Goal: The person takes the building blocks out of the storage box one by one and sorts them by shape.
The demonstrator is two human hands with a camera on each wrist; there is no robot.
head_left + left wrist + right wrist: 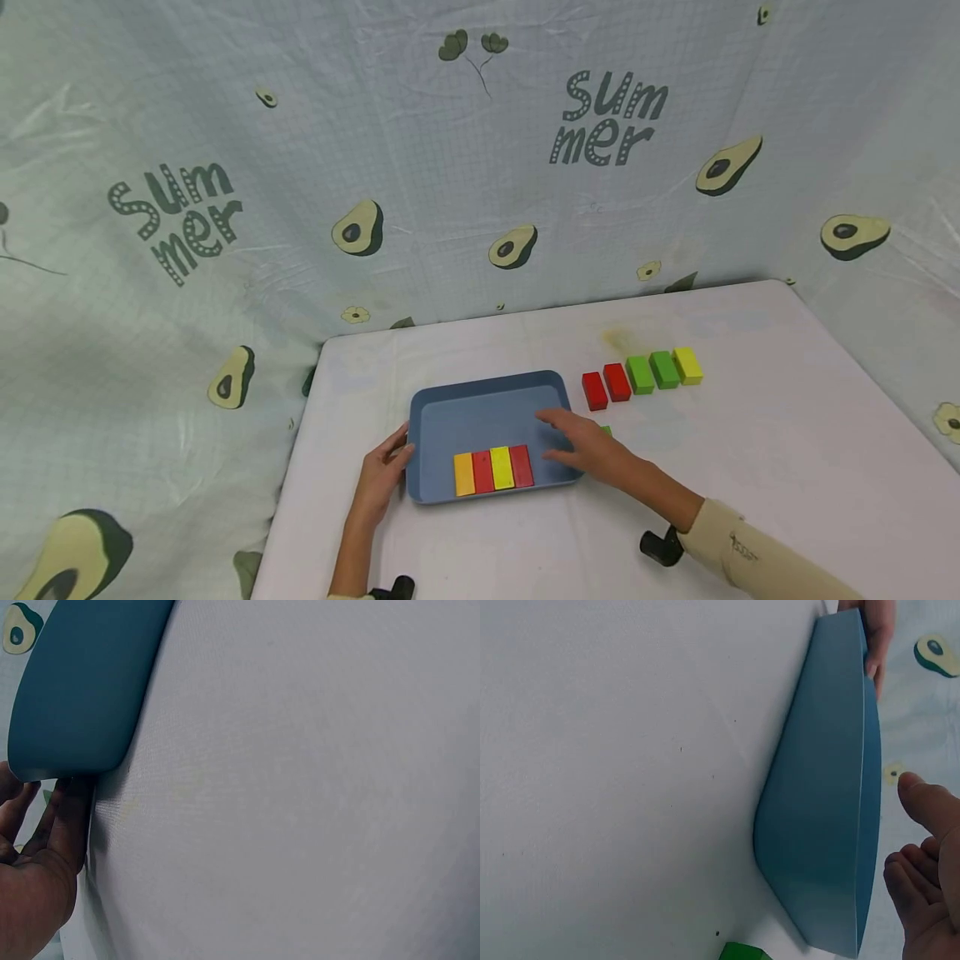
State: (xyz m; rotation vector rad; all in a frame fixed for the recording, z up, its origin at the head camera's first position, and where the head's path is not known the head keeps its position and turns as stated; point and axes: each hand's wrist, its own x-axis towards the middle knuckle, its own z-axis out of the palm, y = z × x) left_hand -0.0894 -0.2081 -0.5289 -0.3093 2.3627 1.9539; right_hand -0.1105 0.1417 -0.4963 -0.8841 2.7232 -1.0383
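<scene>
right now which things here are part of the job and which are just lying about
In the job:
- blue tray, left hand on its left edge
- four blocks in the tray: orange, red, yellow, red
- right hand over the tray's right side
- row of five blocks on the table: two red, two green, one yellow
- green block by the right hand

Lying about:
- avocado cloth
- white table

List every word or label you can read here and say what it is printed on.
"sum mer", on the avocado-print backdrop cloth, left side, tilted.
"sum mer", on the same cloth, upper right.
Small dark mark on the beige sleeve: too small to read.
The blocks and the blue tray carry no text.
</scene>
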